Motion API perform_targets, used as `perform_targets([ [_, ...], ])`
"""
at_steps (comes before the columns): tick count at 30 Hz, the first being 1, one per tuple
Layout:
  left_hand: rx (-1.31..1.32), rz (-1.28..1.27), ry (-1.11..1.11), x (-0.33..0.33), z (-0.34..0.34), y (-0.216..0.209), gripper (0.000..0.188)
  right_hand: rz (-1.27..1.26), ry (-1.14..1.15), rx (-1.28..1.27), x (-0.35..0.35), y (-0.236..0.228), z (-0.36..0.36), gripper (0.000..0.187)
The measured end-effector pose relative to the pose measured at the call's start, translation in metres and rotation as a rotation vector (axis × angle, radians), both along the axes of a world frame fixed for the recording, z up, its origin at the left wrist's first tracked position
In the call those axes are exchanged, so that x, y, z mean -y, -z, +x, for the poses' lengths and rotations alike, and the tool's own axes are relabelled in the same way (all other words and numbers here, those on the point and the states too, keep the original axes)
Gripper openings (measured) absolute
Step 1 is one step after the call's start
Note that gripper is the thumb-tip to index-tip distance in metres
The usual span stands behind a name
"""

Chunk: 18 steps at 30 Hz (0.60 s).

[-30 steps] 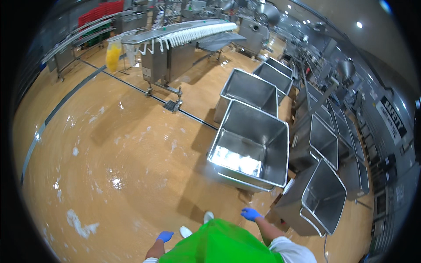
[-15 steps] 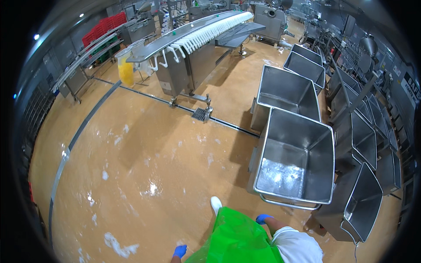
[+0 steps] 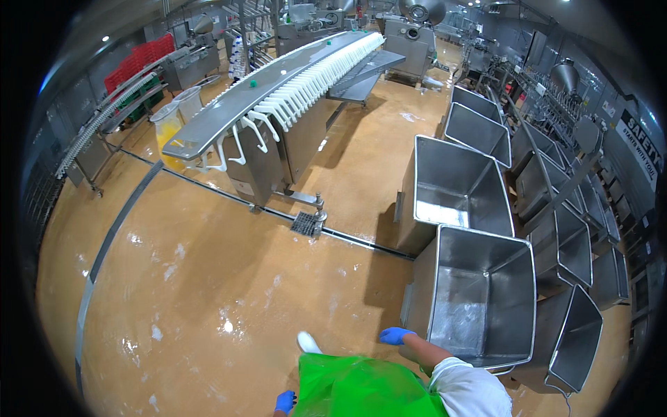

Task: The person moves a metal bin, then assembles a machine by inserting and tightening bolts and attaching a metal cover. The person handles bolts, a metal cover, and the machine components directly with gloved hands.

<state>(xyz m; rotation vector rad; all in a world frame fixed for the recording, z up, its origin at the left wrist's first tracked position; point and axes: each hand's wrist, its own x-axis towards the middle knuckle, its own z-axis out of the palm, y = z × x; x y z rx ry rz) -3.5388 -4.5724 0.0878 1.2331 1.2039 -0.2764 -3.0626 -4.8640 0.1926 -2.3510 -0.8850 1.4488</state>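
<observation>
My right hand (image 3: 394,336), in a blue glove, hangs in front of my green apron (image 3: 358,386), its fingers curled loosely and nothing seen in them. Just to its right stands the nearest steel tub (image 3: 479,299), a deep open bin with a rolled rim; the hand appears apart from it. Low at the picture's bottom, left of the apron, is my left hand (image 3: 285,401), also blue-gloved. Its fingers look curled and no object shows in them. A white boot (image 3: 308,342) pokes out beyond the apron onto the wet tan floor (image 3: 208,292).
Ahead, a long steel conveyor (image 3: 271,87) carries a row of white hooked arms (image 3: 313,87). Clear bags with yellow contents (image 3: 169,132) hang by its near end. A drain channel (image 3: 361,241) crosses the floor. More steel tubs (image 3: 458,184) line the right side; red crates (image 3: 139,62) stand far left.
I have moved forward, so the conveyor and tubs appear nearer and lower in view. My right hand has swung forward and left; my left hand stays low.
</observation>
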Motion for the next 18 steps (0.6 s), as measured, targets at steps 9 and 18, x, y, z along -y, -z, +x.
perform_targets([
  [9,-0.208,0.404,0.825,-0.174,0.104,0.005,0.038,-0.449,0.264,-0.148,-0.027,-0.038,0.08,0.045],
  [18,-0.046,0.953,1.035,-0.361,0.462,-0.062,0.042,0.003,0.585,0.059,-0.104,-0.076,0.14,0.043],
])
